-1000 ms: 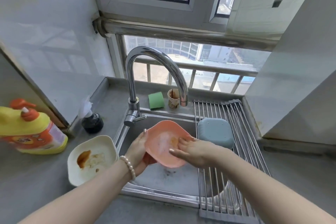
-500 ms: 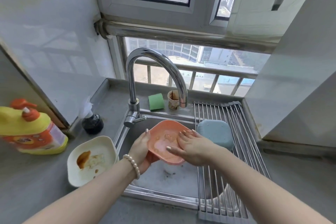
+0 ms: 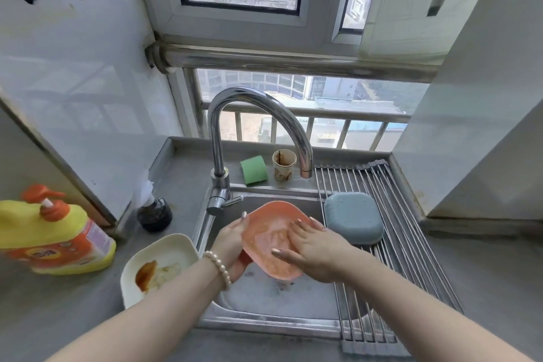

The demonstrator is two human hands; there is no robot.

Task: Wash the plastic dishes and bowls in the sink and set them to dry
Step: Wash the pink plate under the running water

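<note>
**Mid-wash: orange dish over the sink**

Currently held over the sink (image 3: 293,297): orange plastic dish (image 3: 264,232), tilted with its hollow toward the camera. Gripped at its left edge by the left hand (image 3: 232,244), thumb up along the rim and fingers curled round behind; pearl bracelet (image 3: 219,269) on that wrist. Pressed flat inside the hollow: right hand (image 3: 311,250), fingers straight and spread, grasping nothing. Wet sheen on the dish's inner face.

Just beside the right hand, upside down on the roll-up drying rack (image 3: 405,244) across the sink's right part: blue plastic bowl (image 3: 354,217). Left of the sink, on the grey counter (image 3: 58,317): white dish (image 3: 176,253), upright, smeared with brown-orange sauce, touching the left forearm's outline.

Arched over the basin: chrome faucet (image 3: 258,103), spout end above and behind the orange dish; running water impossible to make out. Behind the sink, on the ledge: green sponge (image 3: 254,170) and stained paper cup (image 3: 283,164), side by side. Far left: yellow detergent bottle (image 3: 55,238) with orange pump, and near the wall a small dark jar (image 3: 155,214).
</note>
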